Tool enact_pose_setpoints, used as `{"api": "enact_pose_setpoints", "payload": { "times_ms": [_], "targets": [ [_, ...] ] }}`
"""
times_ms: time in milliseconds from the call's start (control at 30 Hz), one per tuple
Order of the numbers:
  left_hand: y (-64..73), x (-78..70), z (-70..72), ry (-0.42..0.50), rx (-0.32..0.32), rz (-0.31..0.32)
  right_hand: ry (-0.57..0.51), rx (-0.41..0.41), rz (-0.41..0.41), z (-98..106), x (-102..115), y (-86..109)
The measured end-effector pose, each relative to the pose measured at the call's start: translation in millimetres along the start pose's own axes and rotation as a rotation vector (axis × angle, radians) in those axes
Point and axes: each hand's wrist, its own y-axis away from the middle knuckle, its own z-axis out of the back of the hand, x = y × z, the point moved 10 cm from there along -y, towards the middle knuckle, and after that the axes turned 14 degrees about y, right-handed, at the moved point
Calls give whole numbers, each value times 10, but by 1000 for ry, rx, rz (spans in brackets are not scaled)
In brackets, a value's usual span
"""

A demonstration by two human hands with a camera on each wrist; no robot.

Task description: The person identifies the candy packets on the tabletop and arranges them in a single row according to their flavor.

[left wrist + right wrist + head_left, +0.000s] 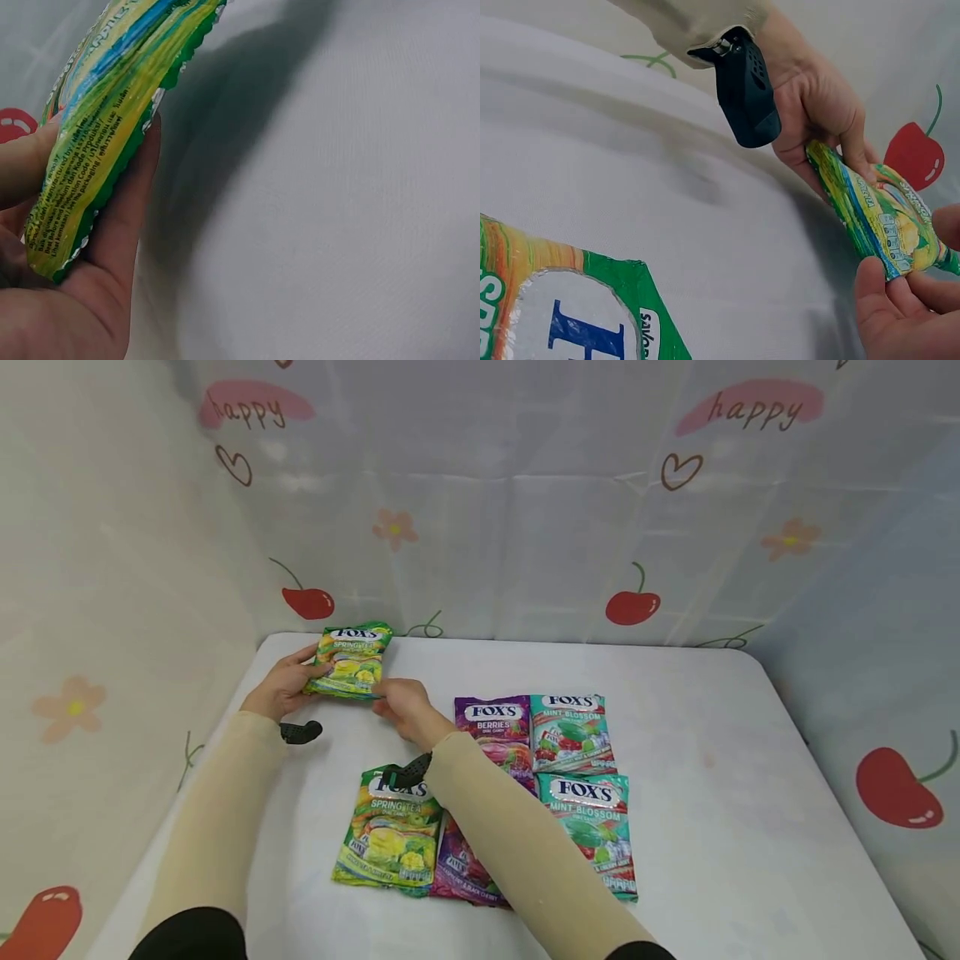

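A green-yellow FOX'S Spring Tea candy bag (348,662) is held up near the table's far left corner, its printed front facing me. My left hand (281,687) grips its left side; in the left wrist view the thumb lies on the printed face and fingers are behind the bag (105,142). At the lower right corner, my right hand (411,708) pinches the bag's edge. The right wrist view shows both hands on this bag (885,217). A second Spring Tea bag (390,835) lies on the table below my right wrist.
Two purple FOX'S Berries bags (491,718) lie beside it, partly hidden by my right forearm. Two teal Mint Blossom bags (572,735) lie to their right, one above the other. The white table (712,827) is bordered by patterned curtains (495,552) at the back and sides.
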Motion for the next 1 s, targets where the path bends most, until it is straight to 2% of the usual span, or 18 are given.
{"api": "enact_pose_setpoints", "payload": {
  "times_ms": [133, 333, 467, 600, 700, 900, 1000],
  "targets": [
    [-32, 34, 46, -23, -33, -6, 9, 48, -4, -60, -23, -21],
    [-86, 45, 122, -103, -127, -76, 23, 104, 2, -128, -55, -21],
    [-84, 7, 171, -220, -214, -138, 21, 138, 9, -150, -69, -26],
    [-31, -64, 203, -356, -290, -195, 63, 160, 26, -119, -65, -29],
    [34, -131, 217, -431, -319, -227, 100, 171, 47, -77, -46, -21],
    [143, -247, 215, -528, -369, -287, 144, 199, 58, 88, -43, 5],
    [222, -284, 169, -567, -381, -330, 146, 207, 62, 150, -44, 46]
  ]
}}
